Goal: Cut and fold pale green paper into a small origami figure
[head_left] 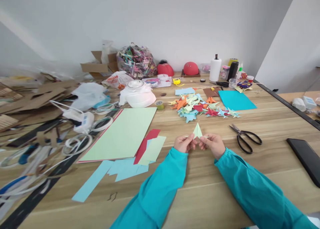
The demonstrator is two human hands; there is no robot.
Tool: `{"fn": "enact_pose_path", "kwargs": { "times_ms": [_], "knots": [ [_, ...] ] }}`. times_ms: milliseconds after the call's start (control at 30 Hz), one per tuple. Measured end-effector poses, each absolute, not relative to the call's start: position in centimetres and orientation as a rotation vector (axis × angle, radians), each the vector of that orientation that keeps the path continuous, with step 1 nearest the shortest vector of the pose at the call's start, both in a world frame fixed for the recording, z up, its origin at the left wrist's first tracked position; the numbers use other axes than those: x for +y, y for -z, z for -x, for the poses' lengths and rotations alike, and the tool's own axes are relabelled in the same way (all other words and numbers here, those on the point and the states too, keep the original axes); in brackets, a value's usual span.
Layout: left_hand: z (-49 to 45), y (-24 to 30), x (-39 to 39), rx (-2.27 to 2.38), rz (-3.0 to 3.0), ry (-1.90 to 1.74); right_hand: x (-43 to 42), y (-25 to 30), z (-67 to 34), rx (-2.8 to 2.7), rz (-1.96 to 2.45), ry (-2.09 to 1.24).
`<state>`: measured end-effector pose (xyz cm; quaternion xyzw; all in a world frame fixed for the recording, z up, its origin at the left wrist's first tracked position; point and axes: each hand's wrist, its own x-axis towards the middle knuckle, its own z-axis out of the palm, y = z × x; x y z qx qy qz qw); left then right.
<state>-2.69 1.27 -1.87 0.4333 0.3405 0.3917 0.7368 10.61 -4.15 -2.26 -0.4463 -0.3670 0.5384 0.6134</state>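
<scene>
A small pale-green folded paper piece [197,131] with a pointed tip stands up between my two hands, just above the wooden table [205,189]. My left hand [184,143] pinches its left side and my right hand [213,144] pinches its right side; both have their fingers closed on it. Teal sleeves cover both my arms. Beyond my hands lies a heap of several folded paper figures [200,107] in orange, green, red and blue.
Black scissors [246,139] lie right of my hands, and a dark phone [306,159] sits near the right edge. A large green sheet [122,134] and blue and red offcuts [125,169] lie to the left. Tape rolls, cardboard and bags crowd the far left; a blue sheet [236,100] is at the back.
</scene>
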Motion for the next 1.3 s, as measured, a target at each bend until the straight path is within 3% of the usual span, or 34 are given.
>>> {"fn": "enact_pose_path", "kwargs": {
  "times_ms": [367,533,667,800,1067,1300],
  "knots": [
    [2.4,2.0,0.9,0.645,-0.880,-0.846,-4.2,1.8,-10.6,-0.782,1.023,-1.260],
    [2.4,2.6,1.5,0.721,-0.924,-1.145,-4.1,2.1,-10.6,-0.770,1.093,-1.167],
    [2.8,2.4,1.0,0.756,-1.367,-1.299,-4.1,2.2,-10.6,-0.796,1.123,-1.141],
    [3.1,2.4,0.5,0.743,-1.767,-1.194,-4.1,2.2,-10.6,-0.824,1.136,-1.110],
    [2.9,3.2,1.1,0.753,-1.570,-1.034,-4.2,2.2,-10.4,-0.920,1.176,-0.936],
    [2.8,2.4,-0.1,0.780,-1.765,-0.979,-4.2,2.8,-10.6,-0.995,1.224,-0.870]
  ]
}}
